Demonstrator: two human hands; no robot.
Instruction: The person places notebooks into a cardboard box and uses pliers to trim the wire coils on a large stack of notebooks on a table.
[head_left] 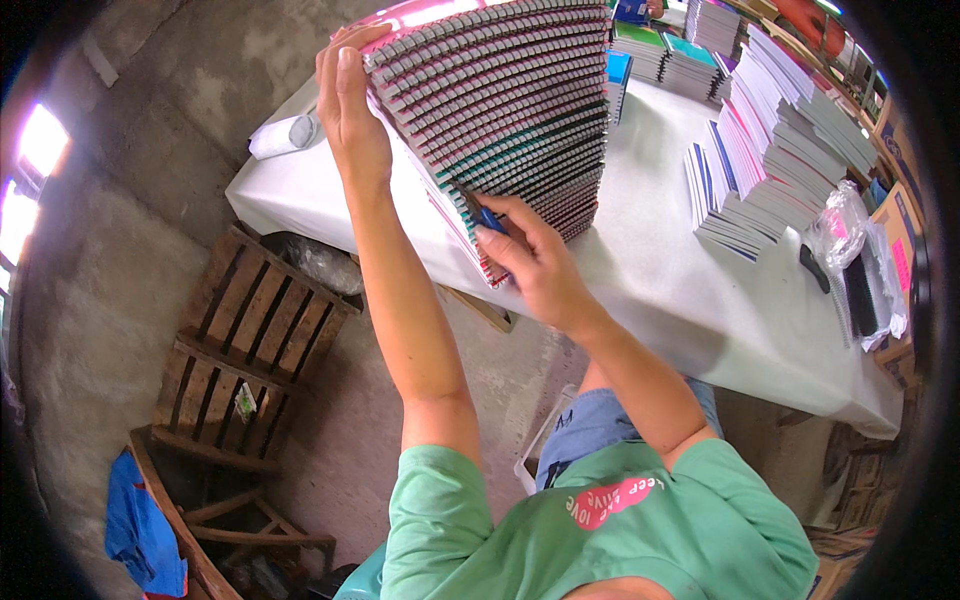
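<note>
A tall stack of spiral notebooks (pixel 520 110) stands on the white-covered table, its rows of wire coils facing me. Pink, red and green edges show between the coils. At the stack's upper left corner, my left hand (pixel 358 125) grips the top notebook, fingers over the cover and thumb along the edge. My right hand (pixel 535 262) is closed around small blue-handled pliers (pixel 488 217). Their dark tip touches or nearly touches the coil ends on the lower left side of the stack; the jaws are too small to make out.
The white table (pixel 660 270) also bears a leaning pile of notebooks (pixel 770 150) at right and green-covered notebooks (pixel 640 45) behind. Clear plastic wrapping (pixel 840 225) and a black-handled object (pixel 814 268) lie near the right end. A wooden pallet (pixel 240 350) leans at left.
</note>
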